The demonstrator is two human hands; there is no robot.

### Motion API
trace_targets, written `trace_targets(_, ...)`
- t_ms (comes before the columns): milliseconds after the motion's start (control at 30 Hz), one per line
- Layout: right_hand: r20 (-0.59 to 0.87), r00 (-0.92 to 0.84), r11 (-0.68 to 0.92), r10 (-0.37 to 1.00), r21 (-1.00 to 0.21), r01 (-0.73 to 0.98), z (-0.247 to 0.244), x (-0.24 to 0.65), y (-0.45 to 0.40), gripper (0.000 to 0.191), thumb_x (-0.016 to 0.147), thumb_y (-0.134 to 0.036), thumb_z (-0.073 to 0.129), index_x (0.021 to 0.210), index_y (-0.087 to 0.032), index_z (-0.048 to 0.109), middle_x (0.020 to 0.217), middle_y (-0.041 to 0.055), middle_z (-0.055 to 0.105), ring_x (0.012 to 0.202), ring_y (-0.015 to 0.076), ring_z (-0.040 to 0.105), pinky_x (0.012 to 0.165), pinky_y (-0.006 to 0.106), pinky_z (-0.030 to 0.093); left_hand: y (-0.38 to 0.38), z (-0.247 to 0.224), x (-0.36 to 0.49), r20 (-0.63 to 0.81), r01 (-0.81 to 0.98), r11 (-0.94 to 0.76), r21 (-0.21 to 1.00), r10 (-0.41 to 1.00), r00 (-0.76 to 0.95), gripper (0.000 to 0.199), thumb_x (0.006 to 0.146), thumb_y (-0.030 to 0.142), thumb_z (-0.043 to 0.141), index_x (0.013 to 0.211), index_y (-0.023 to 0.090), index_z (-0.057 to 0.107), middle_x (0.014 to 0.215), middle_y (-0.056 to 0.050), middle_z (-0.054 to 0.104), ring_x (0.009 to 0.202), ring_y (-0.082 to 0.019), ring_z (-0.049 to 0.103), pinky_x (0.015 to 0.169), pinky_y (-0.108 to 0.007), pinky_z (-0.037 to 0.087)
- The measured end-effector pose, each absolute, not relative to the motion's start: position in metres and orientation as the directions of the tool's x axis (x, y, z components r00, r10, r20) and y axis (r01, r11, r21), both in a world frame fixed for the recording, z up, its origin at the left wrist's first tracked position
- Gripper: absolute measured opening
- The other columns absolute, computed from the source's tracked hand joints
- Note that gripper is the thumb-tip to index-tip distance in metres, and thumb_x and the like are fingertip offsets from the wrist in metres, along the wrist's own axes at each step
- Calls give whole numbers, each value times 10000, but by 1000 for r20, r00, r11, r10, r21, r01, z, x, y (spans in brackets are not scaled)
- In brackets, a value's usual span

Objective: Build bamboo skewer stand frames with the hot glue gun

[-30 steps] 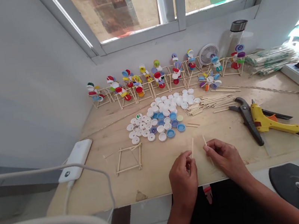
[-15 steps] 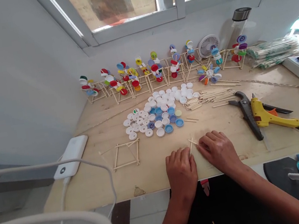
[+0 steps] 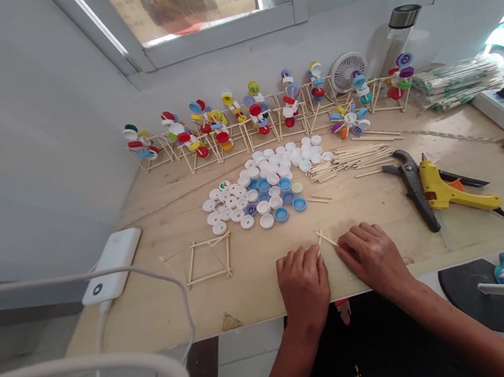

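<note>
Two hands cross thin sticks above the table [image 3: 260,302].
Left hand [image 3: 303,282] and right hand [image 3: 372,258] each pinch one, fingers nearly closed; contact at the tips seems likely.

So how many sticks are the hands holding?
2 showing: one stick in the left hand, another stick in the right hand, tips crossing. More could be hidden.

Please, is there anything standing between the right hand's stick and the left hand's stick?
Nothing visible does: the right stick, in the right hand, meets the left stick, in the left hand, near their far tips. The bottle caps lie beyond, out of the way.
</note>
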State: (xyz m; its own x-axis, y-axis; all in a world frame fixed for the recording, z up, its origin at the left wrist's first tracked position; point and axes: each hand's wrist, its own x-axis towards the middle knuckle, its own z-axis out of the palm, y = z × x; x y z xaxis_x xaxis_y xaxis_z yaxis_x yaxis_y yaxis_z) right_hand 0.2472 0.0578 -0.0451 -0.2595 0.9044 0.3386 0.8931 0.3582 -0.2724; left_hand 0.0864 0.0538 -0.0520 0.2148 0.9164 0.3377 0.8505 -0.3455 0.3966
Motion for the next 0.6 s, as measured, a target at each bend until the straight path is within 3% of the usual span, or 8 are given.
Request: trace_targets(600, 347, -260, 349, 901, -223, 910, -47, 248, 59, 224, 903, -224, 470, 722, -188, 597, 663, 39, 582, 696, 184, 493, 685, 307, 305, 53, -54, 88, 376, 854, -352, 384, 904, 203, 192, 847, 143, 477, 911, 179, 655, 752, -39, 659, 724, -184, 566, 688, -340, 363)
